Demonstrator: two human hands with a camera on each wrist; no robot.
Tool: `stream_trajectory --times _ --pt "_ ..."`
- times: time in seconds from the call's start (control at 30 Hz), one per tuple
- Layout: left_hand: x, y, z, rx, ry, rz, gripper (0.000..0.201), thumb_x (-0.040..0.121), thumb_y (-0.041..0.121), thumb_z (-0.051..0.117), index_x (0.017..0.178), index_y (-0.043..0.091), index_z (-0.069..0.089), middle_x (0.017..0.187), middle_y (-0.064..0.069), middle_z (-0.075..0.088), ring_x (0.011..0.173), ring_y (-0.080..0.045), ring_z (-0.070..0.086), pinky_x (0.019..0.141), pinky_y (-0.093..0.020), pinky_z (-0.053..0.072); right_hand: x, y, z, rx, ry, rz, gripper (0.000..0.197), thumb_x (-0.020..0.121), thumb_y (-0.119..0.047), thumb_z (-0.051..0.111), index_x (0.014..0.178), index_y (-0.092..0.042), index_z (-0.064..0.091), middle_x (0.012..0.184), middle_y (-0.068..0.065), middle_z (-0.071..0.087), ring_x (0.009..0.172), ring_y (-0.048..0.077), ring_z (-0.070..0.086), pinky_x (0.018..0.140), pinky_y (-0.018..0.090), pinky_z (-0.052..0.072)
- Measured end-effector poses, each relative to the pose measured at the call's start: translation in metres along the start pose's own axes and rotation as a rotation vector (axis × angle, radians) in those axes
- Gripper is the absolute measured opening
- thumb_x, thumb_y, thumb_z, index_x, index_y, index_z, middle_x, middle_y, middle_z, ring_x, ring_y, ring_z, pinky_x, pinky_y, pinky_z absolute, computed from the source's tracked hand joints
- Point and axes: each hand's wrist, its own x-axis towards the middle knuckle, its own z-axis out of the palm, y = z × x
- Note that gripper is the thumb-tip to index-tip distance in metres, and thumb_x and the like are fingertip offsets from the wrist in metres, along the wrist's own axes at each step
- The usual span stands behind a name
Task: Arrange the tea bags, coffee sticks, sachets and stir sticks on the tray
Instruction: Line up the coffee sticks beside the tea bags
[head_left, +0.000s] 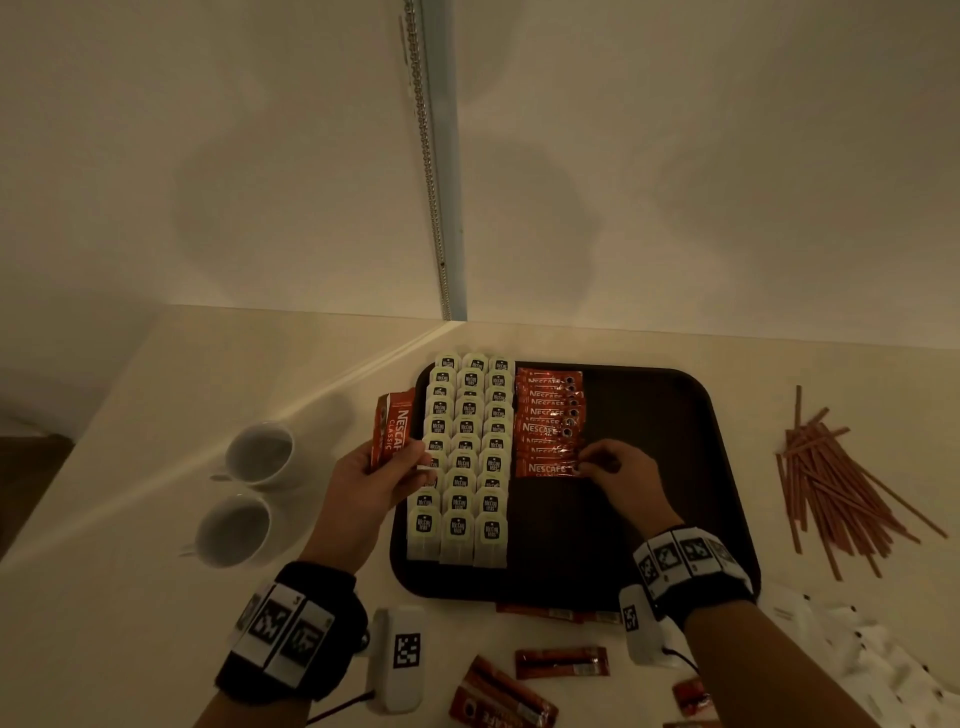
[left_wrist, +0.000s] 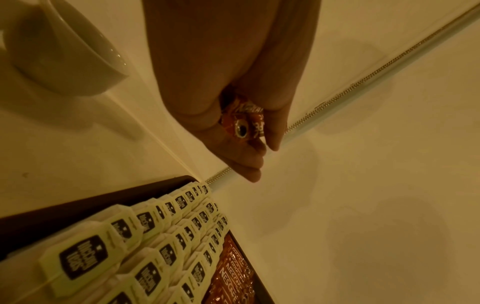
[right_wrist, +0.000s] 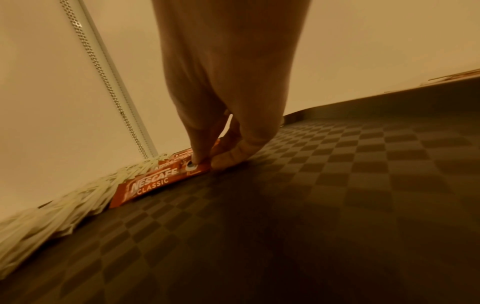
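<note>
A dark tray (head_left: 691, 467) holds three columns of pale tea bags (head_left: 465, 457) on its left side and a column of red coffee sticks (head_left: 548, 421) beside them. My left hand (head_left: 374, 475) grips a small bunch of coffee sticks (head_left: 392, 428) upright over the tray's left edge; their ends show between my fingers (left_wrist: 244, 125). My right hand (head_left: 605, 465) pinches the right end of the nearest coffee stick (right_wrist: 161, 181) in the column, which lies flat on the tray's checkered floor (right_wrist: 337, 185).
Two white cups (head_left: 249, 488) stand left of the tray. A loose heap of brown stir sticks (head_left: 831, 483) lies to the right. More coffee sticks (head_left: 561, 662) and white sachets (head_left: 883, 660) lie near the front edge. A wall rises behind the tray.
</note>
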Motion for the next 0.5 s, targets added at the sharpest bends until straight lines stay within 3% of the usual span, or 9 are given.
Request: stream_trajectory --times 0.17,0.33,0.5 --pt "0.0005 -0.0006 0.0013 -0.012 0.0 -0.027 0.012 0.091 0.014 0.059 0.096 0.006 0.064 0.081 -0.008 0.071 0.081 -0.022 0.07 0.073 -0.023 0.057 -0.0011 -0.0013 0.002 -0.025 0.017 0.008 0.015 0.085 -0.017 0.066 0.098 -0.021 0.061 0.108 -0.007 0.056 0.099 0.005 0.048 0.087 0.023 0.037" --pt "0.0011 0.0016 0.0039 -0.048 -0.024 -0.068 0.017 0.097 0.009 0.048 0.098 0.005 0.064 0.081 -0.01 0.071 0.08 -0.022 0.07 0.071 -0.023 0.057 -0.0032 -0.0024 0.001 -0.019 0.054 0.003 0.016 0.083 -0.015 0.068 0.098 -0.017 0.061 0.1 -0.006 0.056 0.093 0.006 0.05 0.075 0.015 0.036" --pt "-0.0014 0.0016 0.008 -0.027 -0.1 -0.088 0.022 0.099 0.01 0.044 0.103 0.006 0.065 0.088 -0.008 0.074 0.083 -0.021 0.072 0.071 -0.02 0.057 -0.0019 -0.0053 0.0015 -0.044 0.059 0.03 0.018 0.083 -0.016 0.068 0.098 -0.016 0.059 0.101 -0.002 0.057 0.09 0.008 0.052 0.076 0.019 0.039"
